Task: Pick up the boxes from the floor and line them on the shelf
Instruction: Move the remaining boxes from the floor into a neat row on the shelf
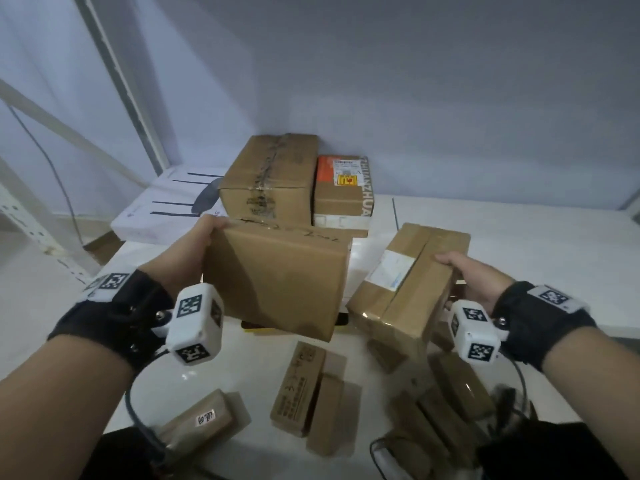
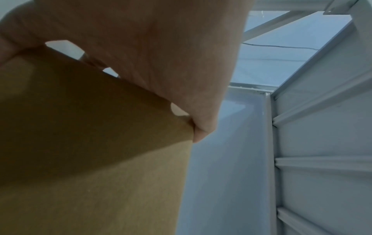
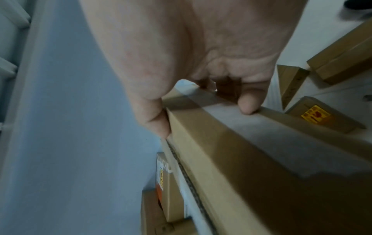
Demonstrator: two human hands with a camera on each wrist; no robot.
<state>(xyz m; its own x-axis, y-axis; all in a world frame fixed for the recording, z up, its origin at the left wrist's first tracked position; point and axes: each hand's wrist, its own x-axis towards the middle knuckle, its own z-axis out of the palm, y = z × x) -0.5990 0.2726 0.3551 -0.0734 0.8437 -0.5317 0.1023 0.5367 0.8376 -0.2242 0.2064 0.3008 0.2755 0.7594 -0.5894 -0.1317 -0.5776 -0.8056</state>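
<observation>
Head view: a square box (image 1: 277,282) is gripped by the left hand (image 1: 194,247) at 9 o'clock of centre; a long box (image 1: 408,282) is gripped by the right hand (image 1: 474,275) at 3 o'clock, both above the shelf (image 1: 519,258). More boxes (image 1: 298,386) are seen on the floor (image 1: 256,362) at 6 o'clock.

Left wrist view: the square box (image 2: 90,151) is clamped at its corner under the thumb.

Right wrist view: the long box (image 3: 251,151) is pinched across its end by thumb and fingers (image 3: 249,101).

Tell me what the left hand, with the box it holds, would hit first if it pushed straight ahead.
Most likely the big taped carton on the shelf: it stands right beyond the plain box that the left hand grips. Depth is unclear, and the held box may be high enough to clear it.
</observation>
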